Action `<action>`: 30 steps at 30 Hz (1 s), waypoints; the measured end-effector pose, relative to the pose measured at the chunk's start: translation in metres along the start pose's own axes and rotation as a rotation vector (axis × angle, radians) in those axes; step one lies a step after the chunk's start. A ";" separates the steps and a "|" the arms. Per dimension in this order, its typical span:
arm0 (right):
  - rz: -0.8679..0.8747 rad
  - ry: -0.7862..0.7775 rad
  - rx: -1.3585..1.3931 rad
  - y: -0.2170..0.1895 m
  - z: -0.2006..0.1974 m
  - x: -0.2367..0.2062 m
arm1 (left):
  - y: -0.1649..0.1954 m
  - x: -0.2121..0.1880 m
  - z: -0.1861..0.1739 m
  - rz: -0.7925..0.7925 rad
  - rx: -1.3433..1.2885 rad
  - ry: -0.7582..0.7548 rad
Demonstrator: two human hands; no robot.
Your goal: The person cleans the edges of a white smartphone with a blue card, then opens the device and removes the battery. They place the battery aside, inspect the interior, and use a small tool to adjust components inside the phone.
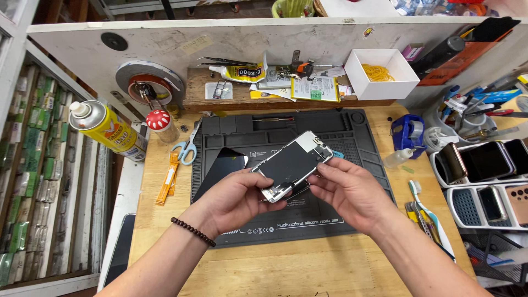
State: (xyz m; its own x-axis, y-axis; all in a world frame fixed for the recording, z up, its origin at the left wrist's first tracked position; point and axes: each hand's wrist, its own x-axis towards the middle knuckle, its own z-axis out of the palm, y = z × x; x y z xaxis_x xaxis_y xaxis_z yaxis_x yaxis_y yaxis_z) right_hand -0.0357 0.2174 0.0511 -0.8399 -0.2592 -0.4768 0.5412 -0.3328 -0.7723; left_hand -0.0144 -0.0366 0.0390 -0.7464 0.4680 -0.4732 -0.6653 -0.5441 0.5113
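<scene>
At frame centre, an opened phone chassis [291,165] is pinched between the left hand [236,199] and right hand [347,190] above the grey repair mat [330,132], its detached black screen panel [223,169] already laid aside, reassembly undone.

**Open mat ahead, clutter on both flanks**

Both hands hover over the grey repair mat [286,220], whose near edge and upper trays lie bare. A dark screen panel [221,169] lies just left of them. Scissors [187,147] and a spray can [108,130] crowd the left; a toothbrush [426,212], tape dispenser [408,132] and phone trays [484,181] block the right
</scene>
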 end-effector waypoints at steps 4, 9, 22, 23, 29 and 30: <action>-0.019 -0.002 -0.052 -0.004 -0.010 0.002 | 0.001 -0.003 0.009 0.006 0.018 0.011; -0.018 -0.002 -0.021 -0.002 -0.017 0.003 | -0.003 0.000 0.014 -0.002 0.025 0.002; -0.030 -0.013 -0.027 -0.014 -0.040 0.002 | -0.014 0.019 0.037 -0.019 -0.004 0.025; -0.026 -0.016 -0.028 -0.014 -0.041 0.003 | -0.014 0.019 0.038 -0.017 -0.004 0.025; 0.001 -0.025 -0.066 -0.017 -0.049 0.008 | -0.020 0.022 0.041 0.023 0.073 0.140; -0.001 -0.036 -0.072 -0.017 -0.050 0.008 | -0.021 0.023 0.041 0.045 0.127 0.160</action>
State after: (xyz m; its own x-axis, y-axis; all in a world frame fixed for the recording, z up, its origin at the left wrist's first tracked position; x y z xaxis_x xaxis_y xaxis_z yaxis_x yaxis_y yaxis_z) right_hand -0.0538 0.2662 0.0388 -0.8379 -0.2917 -0.4613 0.5345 -0.2674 -0.8018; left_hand -0.0181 0.0141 0.0461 -0.7694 0.3231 -0.5510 -0.6362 -0.4648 0.6159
